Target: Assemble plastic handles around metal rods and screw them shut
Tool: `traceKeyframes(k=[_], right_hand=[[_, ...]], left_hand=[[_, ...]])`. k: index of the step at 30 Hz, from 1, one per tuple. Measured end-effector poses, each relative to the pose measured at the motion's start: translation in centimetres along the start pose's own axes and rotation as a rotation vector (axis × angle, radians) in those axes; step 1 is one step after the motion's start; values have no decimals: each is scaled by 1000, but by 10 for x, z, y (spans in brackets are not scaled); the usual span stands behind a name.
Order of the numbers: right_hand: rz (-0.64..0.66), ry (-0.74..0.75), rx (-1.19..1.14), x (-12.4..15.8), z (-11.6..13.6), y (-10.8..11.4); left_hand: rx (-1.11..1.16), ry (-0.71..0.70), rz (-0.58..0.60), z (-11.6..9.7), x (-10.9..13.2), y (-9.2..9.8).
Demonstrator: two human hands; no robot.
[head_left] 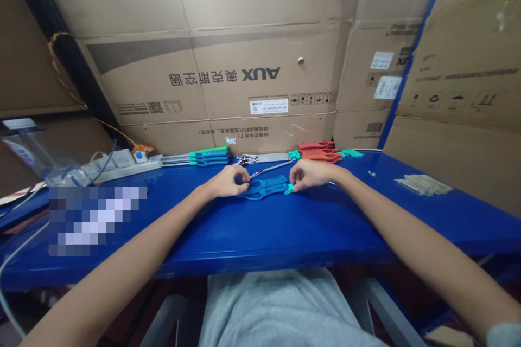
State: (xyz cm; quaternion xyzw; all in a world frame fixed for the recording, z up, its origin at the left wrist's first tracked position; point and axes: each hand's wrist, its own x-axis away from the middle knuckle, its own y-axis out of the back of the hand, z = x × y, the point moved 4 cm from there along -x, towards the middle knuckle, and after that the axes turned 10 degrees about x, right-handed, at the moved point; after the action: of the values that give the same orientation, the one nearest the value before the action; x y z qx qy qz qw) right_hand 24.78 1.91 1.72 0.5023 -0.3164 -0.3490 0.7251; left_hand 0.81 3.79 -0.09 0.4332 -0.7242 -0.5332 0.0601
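A flat blue plastic handle shell [266,187] lies on the blue table in front of me. My left hand [228,180] is closed, pinching the shell's left end between thumb and fingers. At the opposite end, my right hand [311,174] pinches a small green plastic piece [288,189] against the shell's tip. Whether that piece sits in the shell or only touches it, I cannot tell. Just behind the shell rests a thin metal rod [273,168] with wires at its left end.
Blue-green handled tools [209,157] are stacked at the back, beside several metal rods [264,158], red handle shells [319,152] and green pieces [352,153]. Pale strips [423,185] lie on the right. A power strip [122,171] and plastic bottle [40,152] stand left. Cardboard [228,87] walls the back.
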Motion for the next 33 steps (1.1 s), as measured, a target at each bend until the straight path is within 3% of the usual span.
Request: traceKeyframes(k=[3,7,15,18,25,33], right_hand=[[-127,76,-45,4,9,11],[-266,99,-36,-2,17,14],[-429,215,-63,-18,32,-12],[-483,230,-122,-21,30,-21],[-458,250,-146,-24,29,-33],[-465,281,-93,-15,35,-28]], left_hand=[[31,-47,107,-15,1,-5],[34,-80,93,-16,2,-10],[92,-123,-4,-11,5,-16],[93,-158,42,-16,2,-19],[69,-149,61,-17,0,-16],[20,-144,58,-19,0,-16]])
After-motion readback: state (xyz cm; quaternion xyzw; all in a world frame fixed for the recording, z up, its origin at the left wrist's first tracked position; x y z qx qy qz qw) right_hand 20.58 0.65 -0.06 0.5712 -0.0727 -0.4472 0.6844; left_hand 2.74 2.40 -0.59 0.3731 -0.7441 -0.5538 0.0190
